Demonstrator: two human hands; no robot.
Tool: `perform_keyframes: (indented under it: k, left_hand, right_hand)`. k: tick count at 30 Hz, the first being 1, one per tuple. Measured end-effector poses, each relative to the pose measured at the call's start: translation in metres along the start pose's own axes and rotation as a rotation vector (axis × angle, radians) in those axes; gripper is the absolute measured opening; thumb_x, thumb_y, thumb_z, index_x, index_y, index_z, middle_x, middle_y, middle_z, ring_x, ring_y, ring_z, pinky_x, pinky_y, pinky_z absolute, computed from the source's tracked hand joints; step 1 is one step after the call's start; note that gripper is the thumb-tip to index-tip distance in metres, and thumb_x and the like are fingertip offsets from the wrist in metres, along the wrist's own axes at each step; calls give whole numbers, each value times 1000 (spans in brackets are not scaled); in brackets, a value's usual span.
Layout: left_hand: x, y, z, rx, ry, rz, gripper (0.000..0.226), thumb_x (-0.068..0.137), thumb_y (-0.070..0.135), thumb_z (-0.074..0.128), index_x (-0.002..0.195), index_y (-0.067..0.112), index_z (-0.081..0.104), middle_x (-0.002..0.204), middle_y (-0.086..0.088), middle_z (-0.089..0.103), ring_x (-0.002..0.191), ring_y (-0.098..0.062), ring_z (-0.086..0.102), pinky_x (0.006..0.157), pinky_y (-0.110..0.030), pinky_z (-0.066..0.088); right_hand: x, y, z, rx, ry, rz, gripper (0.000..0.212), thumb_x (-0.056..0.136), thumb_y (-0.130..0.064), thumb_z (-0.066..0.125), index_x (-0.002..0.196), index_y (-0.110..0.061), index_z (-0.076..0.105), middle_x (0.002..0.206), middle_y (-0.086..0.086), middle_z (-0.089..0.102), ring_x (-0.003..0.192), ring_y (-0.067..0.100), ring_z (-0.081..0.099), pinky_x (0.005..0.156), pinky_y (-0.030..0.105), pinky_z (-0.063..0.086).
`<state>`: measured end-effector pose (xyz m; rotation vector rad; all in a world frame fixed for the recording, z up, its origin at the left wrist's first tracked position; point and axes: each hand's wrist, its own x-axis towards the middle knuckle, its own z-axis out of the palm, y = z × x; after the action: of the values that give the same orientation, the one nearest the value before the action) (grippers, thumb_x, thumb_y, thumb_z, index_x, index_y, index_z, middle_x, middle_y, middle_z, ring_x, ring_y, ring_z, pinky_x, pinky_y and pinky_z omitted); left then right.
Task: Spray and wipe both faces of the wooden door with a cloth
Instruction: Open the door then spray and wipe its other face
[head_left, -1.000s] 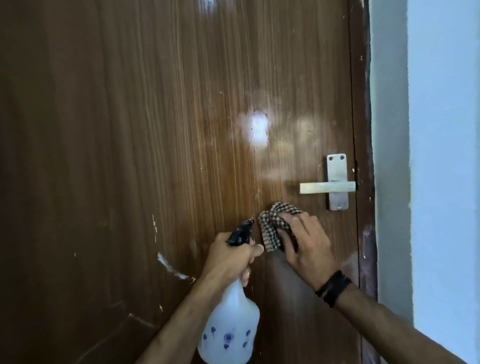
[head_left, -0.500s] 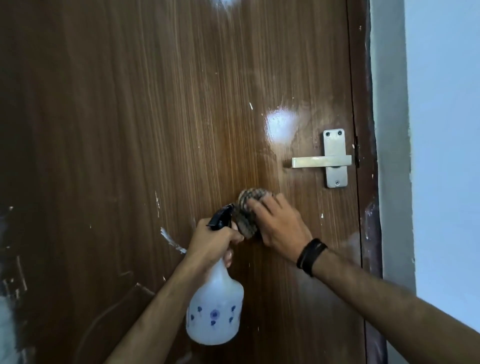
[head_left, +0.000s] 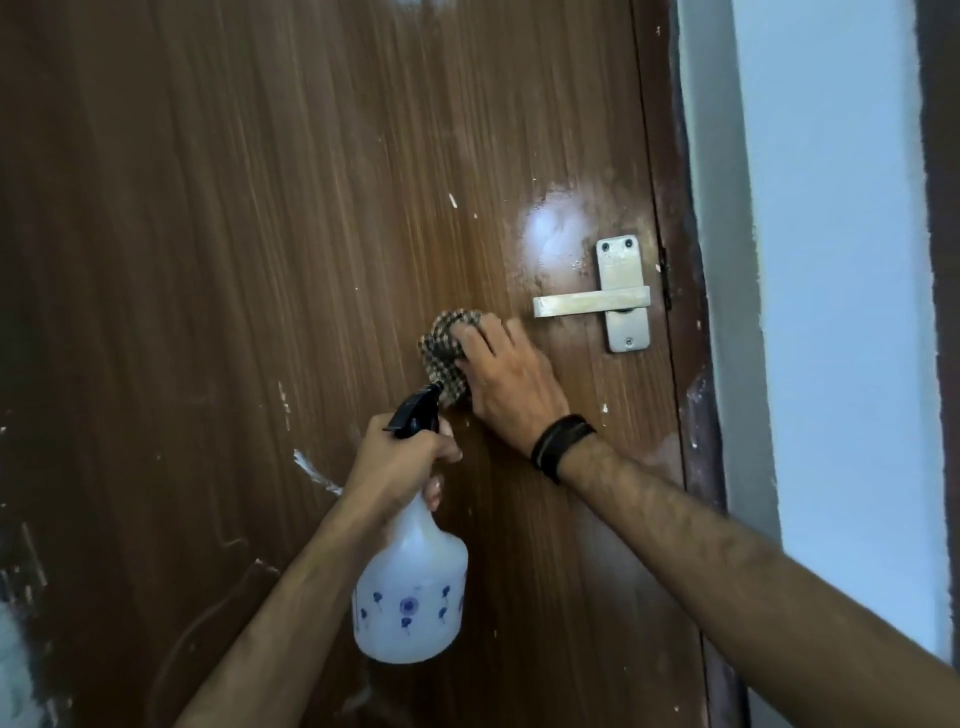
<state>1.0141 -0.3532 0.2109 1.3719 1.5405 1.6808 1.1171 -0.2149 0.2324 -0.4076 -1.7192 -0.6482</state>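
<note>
Right hand: the right hand (head_left: 501, 374) presses a bunched checked cloth (head_left: 448, 358) flat against the door (head_left: 260, 260), fingers spread over it and holding it to the wood.
Left hand: the left hand (head_left: 397, 467) is clenched round the neck of the spray bottle (head_left: 410, 597), whose black nozzle (head_left: 415, 413) points up at the cloth, just below it.
What changed: a second ago the cloth was directly under the handle; since then it has slid sideways, away from the door's edge, and it now sits beyond the free end of the handle (head_left: 589, 304) and a little lower.
Meaning: I'd say the wiping stroke is working across this face at handle height, with the bottle kept ready for another squirt.
Left to do: pale scuffs (head_left: 311, 470) show on the wood beside the left hand, so this face looks unfinished; the other face isn't visible from here.
</note>
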Motion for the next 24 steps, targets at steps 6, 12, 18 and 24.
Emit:
perform_keyframes:
  k: [6, 12, 18, 24]
  left_hand:
    - [-8, -30, 32, 60, -107, -63, 10, 85, -5, 65, 92, 2, 63, 50, -3, 49, 40, -16, 43, 46, -31, 38]
    - [-15, -30, 74, 93, -214, -72, 13, 85, -3, 67, 89, 9, 64, 61, -3, 54, 44, -15, 45, 48, -30, 41]
    - [-9, -22, 101, 112, -247, -55, 11, 83, -2, 66, 87, 8, 65, 54, 0, 54, 44, -16, 46, 50, -31, 42]
    - [-19, -31, 113, 192, -283, -106, 11, 81, -3, 66, 86, 7, 65, 48, 0, 52, 43, -16, 46, 52, -32, 43]
  right_hand:
    - [-154, 15, -4, 54, -54, 251, 43, 85, -16, 65, 124, -15, 48, 113, 7, 55, 92, 21, 49, 66, 38, 55]
    - [-144, 49, -27, -42, 179, 530, 24, 96, -11, 54, 120, -6, 52, 103, 14, 53, 91, 23, 46, 77, 32, 40]
    - [-145, 59, -31, -139, 111, 452, 33, 92, -8, 63, 123, -9, 53, 101, 11, 54, 86, 24, 48, 69, 37, 46]
    - [-215, 35, -33, -30, 19, 520, 34, 89, -4, 65, 118, -13, 49, 102, 7, 52, 88, 18, 49, 65, 39, 52]
